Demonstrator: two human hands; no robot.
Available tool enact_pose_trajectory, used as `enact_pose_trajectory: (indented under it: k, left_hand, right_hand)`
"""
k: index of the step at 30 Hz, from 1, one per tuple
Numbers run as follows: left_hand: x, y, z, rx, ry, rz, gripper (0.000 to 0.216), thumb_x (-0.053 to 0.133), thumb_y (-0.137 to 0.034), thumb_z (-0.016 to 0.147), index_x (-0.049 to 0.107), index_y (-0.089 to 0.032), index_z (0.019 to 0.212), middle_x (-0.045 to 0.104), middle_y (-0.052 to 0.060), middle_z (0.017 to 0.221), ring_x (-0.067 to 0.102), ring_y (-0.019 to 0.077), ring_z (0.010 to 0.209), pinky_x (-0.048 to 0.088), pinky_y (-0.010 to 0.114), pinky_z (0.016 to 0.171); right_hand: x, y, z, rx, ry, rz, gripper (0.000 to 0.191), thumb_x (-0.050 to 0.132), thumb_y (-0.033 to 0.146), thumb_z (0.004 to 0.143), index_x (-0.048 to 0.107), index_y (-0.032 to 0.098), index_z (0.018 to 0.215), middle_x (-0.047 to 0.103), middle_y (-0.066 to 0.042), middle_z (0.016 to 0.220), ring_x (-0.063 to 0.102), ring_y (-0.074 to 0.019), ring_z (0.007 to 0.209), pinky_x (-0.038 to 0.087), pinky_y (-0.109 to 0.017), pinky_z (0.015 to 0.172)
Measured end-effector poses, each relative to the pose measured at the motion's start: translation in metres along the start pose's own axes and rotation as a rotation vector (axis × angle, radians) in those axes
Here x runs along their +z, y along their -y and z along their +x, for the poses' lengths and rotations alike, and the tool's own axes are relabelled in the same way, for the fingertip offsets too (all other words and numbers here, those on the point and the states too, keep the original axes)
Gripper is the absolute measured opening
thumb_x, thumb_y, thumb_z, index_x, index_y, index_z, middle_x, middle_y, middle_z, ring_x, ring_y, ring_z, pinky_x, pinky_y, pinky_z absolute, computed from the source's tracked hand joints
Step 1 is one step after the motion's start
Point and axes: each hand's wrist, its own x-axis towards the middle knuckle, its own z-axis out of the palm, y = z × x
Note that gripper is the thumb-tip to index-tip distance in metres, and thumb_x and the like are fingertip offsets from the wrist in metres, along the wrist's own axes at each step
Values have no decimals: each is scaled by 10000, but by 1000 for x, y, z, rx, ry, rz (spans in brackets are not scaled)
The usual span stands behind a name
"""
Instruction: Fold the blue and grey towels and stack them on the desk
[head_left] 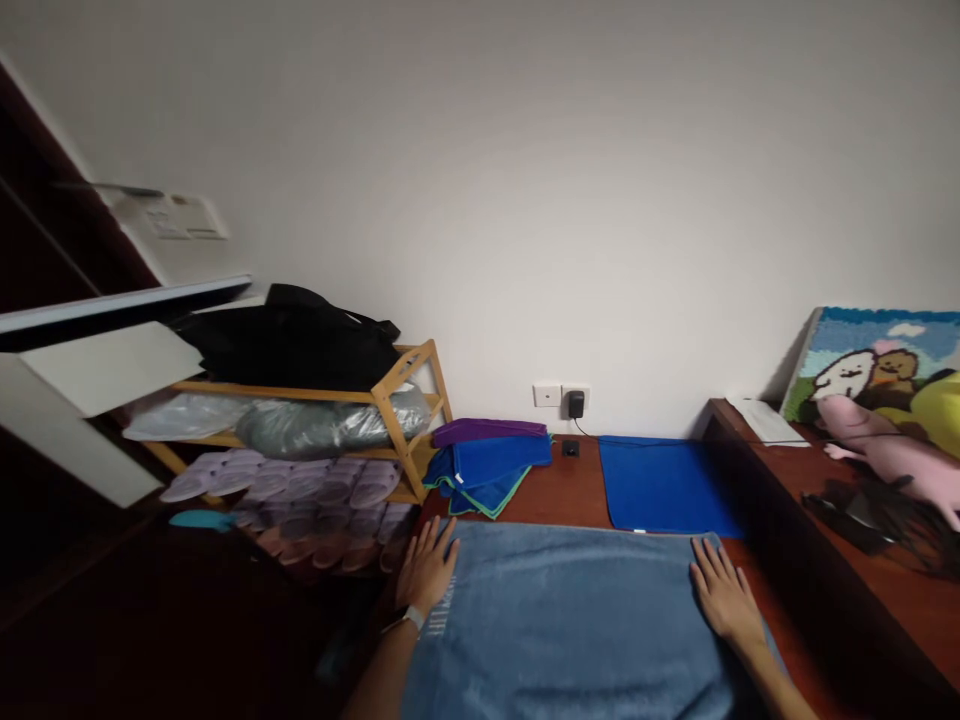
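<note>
A large grey-blue towel (570,620) lies spread on the reddish-brown table (562,490). My left hand (426,568) rests flat on the towel's far left corner, fingers stretched out, with a pale band on the wrist. On the far right corner lies my right hand (721,590), also flat with its fingers apart. Neither hand holds anything. Beyond the towel a bright blue cloth (664,485) lies flat on the table. A stack of folded cloths (491,462), purple on top of blue and green, sits at the table's far left.
A wooden rack (390,395) to the left carries a black bag (292,340), wrapped bundles and rows of slippers. A wall socket with a plugged charger (575,404) sits behind the table. A raised shelf at right holds a pink plush toy (892,450), a cartoon rug picture and dark cables.
</note>
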Motion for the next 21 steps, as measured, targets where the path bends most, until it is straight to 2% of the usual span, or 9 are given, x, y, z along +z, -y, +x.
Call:
enact_pose_trajectory:
  k: [3, 6, 8, 11, 14, 17, 19, 21]
  left_hand:
    - [0, 0, 4, -6, 14, -6, 537, 384, -433, 1016, 465, -282, 1526, 398, 97, 1628, 336, 295, 1512, 246, 555, 1224]
    - [-12, 2, 7, 5, 44, -14, 521, 360, -403, 1026, 496, -250, 1505, 449, 108, 1597, 379, 280, 1492, 276, 542, 1221]
    - [-24, 5, -1, 49, 21, -25, 518, 341, -401, 1034, 509, -232, 1494, 462, 103, 1590, 393, 260, 1485, 291, 516, 1226]
    - [-41, 11, -33, 179, -26, -52, 522, 341, -440, 1043, 488, -255, 1509, 438, 68, 1610, 388, 240, 1489, 303, 476, 1237]
    - [-51, 13, -79, 315, 22, -51, 526, 389, -459, 1039, 384, -375, 1558, 390, -15, 1638, 380, 238, 1494, 333, 466, 1233]
    - [-56, 10, -110, 357, 101, -37, 563, 415, -454, 1036, 269, -449, 1580, 360, -54, 1648, 389, 242, 1489, 369, 483, 1216]
    - [-59, 7, -116, 338, 120, -34, 565, 415, -450, 1039, 257, -446, 1581, 376, -45, 1640, 401, 244, 1482, 373, 494, 1212]
    - [-62, 3, -114, 318, 126, -35, 550, 409, -447, 1042, 276, -434, 1576, 387, -36, 1635, 397, 243, 1484, 363, 503, 1217]
  right_hand:
    - [-8, -26, 3, 51, 18, -23, 708, 122, 526, 989, 207, 235, 1630, 212, 17, 1691, 188, -250, 1559, 188, -482, 1255]
    - [-22, -24, -1, 42, 38, -12, 721, 139, 525, 987, 231, 202, 1625, 225, 9, 1685, 183, -258, 1560, 183, -490, 1260]
    - [-29, -10, -14, 6, -22, 26, 731, 133, 536, 992, 252, 181, 1619, 226, -5, 1685, 158, -254, 1565, 173, -480, 1268]
    - [-30, 24, -52, -102, -111, 112, 715, 146, 559, 1006, 287, 204, 1611, 247, -5, 1679, 140, -249, 1569, 153, -478, 1280]
    - [-25, 67, -96, -237, -49, 192, 647, 216, 576, 1020, 291, 308, 1605, 270, 41, 1666, 184, -249, 1560, 168, -499, 1281]
    - [-22, 99, -121, -294, 34, 233, 625, 267, 594, 1017, 309, 350, 1591, 285, 59, 1655, 213, -259, 1552, 191, -519, 1274]
    - [-21, 103, -123, -290, 49, 238, 626, 283, 594, 1011, 336, 341, 1581, 300, 49, 1649, 229, -265, 1547, 188, -528, 1273]
    - [-19, 90, -120, -262, 44, 226, 634, 282, 587, 1002, 343, 331, 1579, 307, 43, 1646, 235, -264, 1545, 182, -534, 1271]
